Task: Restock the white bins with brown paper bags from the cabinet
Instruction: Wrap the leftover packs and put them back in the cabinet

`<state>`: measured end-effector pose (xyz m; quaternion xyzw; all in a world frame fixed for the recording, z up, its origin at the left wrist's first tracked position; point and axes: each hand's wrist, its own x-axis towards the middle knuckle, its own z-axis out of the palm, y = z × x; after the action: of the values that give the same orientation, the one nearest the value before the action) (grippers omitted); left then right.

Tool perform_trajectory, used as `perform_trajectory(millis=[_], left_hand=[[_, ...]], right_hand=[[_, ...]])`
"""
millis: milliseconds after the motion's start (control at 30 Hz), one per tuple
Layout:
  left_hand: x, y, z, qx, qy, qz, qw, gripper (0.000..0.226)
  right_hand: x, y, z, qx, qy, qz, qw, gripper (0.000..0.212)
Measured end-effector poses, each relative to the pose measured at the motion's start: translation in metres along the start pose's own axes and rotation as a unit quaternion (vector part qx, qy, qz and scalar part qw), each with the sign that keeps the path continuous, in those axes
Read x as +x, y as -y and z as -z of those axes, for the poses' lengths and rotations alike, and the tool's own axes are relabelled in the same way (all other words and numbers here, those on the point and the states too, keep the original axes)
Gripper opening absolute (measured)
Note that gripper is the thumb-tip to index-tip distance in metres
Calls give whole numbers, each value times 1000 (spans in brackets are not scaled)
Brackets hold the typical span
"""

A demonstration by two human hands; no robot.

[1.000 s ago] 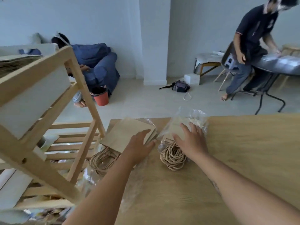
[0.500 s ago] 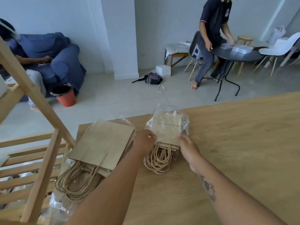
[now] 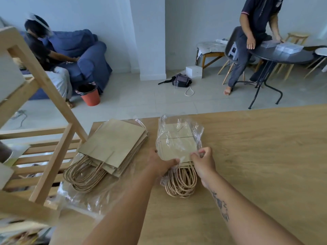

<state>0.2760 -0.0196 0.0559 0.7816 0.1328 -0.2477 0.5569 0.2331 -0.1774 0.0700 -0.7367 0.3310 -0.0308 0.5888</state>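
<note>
Two stacks of brown paper bags lie on the wooden table (image 3: 256,156). The larger stack (image 3: 113,144) lies to the left on a flattened clear plastic wrap, its twine handles toward me. The smaller stack (image 3: 177,140) is still inside a clear plastic sleeve (image 3: 196,131), handles sticking out toward me. My left hand (image 3: 161,164) grips the near left edge of the smaller stack. My right hand (image 3: 203,160) pinches the plastic sleeve at the stack's near right corner.
A light wooden rack (image 3: 44,110) stands at the table's left side, with a white bin (image 3: 10,75) on it at the far left edge. Beyond the table are a red bucket (image 3: 90,98), a blue sofa with a seated person, and another person at a dark round table (image 3: 281,55).
The view has swung right and down. My left hand left the larger stack and now grips the smaller one. My right hand went from lying flat on the sleeve to pinching its plastic.
</note>
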Motion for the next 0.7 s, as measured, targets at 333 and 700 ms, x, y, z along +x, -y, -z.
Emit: perform_trajectory(millis=[333, 700], left_hand=[[-70, 29, -20, -105, -49, -19, 993, 89], [-139, 70, -16, -231, -38, -14, 972, 48]], right_hand=[[-14, -26, 26, 2, 151, -102, 983, 35], [-78, -57, 38, 98, 211, -146, 962, 29]])
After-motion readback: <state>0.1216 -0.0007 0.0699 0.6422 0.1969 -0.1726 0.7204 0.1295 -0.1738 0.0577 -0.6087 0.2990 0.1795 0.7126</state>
